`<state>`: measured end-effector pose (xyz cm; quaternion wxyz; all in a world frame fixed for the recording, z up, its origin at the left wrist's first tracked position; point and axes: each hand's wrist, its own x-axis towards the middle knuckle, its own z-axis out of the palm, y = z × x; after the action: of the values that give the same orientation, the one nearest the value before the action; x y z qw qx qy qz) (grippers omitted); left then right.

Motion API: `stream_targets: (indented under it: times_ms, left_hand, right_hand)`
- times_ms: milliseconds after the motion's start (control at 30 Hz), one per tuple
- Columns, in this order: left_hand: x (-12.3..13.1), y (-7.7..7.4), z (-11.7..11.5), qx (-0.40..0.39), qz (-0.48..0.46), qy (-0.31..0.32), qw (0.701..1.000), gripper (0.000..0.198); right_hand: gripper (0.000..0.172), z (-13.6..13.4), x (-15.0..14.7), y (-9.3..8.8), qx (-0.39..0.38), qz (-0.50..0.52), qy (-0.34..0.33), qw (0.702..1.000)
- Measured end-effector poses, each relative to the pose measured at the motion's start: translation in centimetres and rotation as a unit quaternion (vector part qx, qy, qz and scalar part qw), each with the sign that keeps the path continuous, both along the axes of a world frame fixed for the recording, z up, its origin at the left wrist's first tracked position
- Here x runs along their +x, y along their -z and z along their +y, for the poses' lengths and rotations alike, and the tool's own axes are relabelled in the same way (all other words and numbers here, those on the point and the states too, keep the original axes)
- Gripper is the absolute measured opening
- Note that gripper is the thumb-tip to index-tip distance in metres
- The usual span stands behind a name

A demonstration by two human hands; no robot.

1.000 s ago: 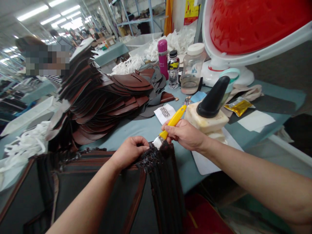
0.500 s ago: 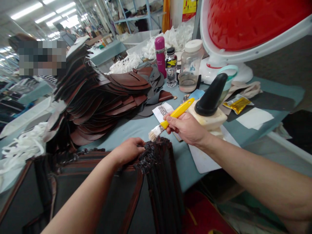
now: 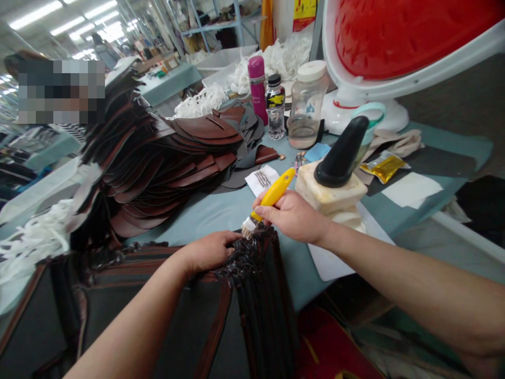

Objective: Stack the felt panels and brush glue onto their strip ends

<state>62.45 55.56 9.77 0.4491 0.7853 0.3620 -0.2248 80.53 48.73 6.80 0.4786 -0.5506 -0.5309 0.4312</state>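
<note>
My right hand (image 3: 294, 213) is closed around the yellow handle of a paintbrush (image 3: 274, 193). Its pale bristles point down and touch the frayed, dark top edge of a stack of leather pieces (image 3: 262, 295). These are black with reddish-brown strips and stand on edge close to me. My left hand (image 3: 211, 251) grips the top of the same stack, left of the bristles, with some of its fingers hidden behind the edge.
Loose brown leather pieces (image 3: 185, 158) form a tall pile at the back left. A purple flask (image 3: 258, 92), a small bottle (image 3: 275, 108), a lidded jar (image 3: 307, 108) and a red-and-white fan (image 3: 410, 42) stand behind. A black cone-shaped object (image 3: 341, 155) rests on a cream block (image 3: 323, 192).
My right hand has moved down and left, bringing the bristles onto the frayed edge, and the brush handle is now steeper. My left hand has shifted slightly.
</note>
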Motion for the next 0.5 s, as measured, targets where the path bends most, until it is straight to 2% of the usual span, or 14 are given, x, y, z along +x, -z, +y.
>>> stream_targets:
  times_ms: [67, 133, 233, 300, 367, 433, 500]
  left_hand:
    - [0.0, -0.1, -0.1, 0.012, 0.011, 0.004, 1.000, 0.043]
    - [0.0, -0.1, -0.1, 0.034, 0.023, -0.003, 0.999, 0.044]
    - [-0.3, 0.1, -0.1, 0.051, 0.038, -0.022, 0.998, 0.045]
    - [-0.4, 0.2, -0.2, 0.051, 0.038, -0.033, 0.997, 0.045]
    - [-0.5, 0.3, -0.3, 0.043, 0.027, -0.044, 0.998, 0.043]
    - [-0.5, 0.3, -0.4, 0.030, 0.013, -0.056, 0.998, 0.042]
    - [-0.5, 0.4, -0.5, 0.024, 0.001, -0.070, 0.997, 0.040]
  right_hand:
    - [0.010, 0.0, -0.3, 0.4, -0.005, -0.036, -0.042, 0.998]
    - [0.009, 0.1, -0.3, 1.1, -0.006, -0.090, -0.054, 0.995]
    - [0.009, 0.3, 0.3, 1.2, 0.008, -0.102, 0.002, 0.995]
    - [0.011, 0.1, 0.7, 0.4, 0.031, -0.056, 0.045, 0.997]
    - [0.013, -0.4, 0.8, -0.7, 0.048, -0.015, 0.059, 0.997]
    - [0.012, -0.8, 0.6, -1.2, 0.036, -0.001, 0.025, 0.999]
    - [0.010, -1.1, 0.2, -0.8, -0.001, -0.001, -0.025, 1.000]
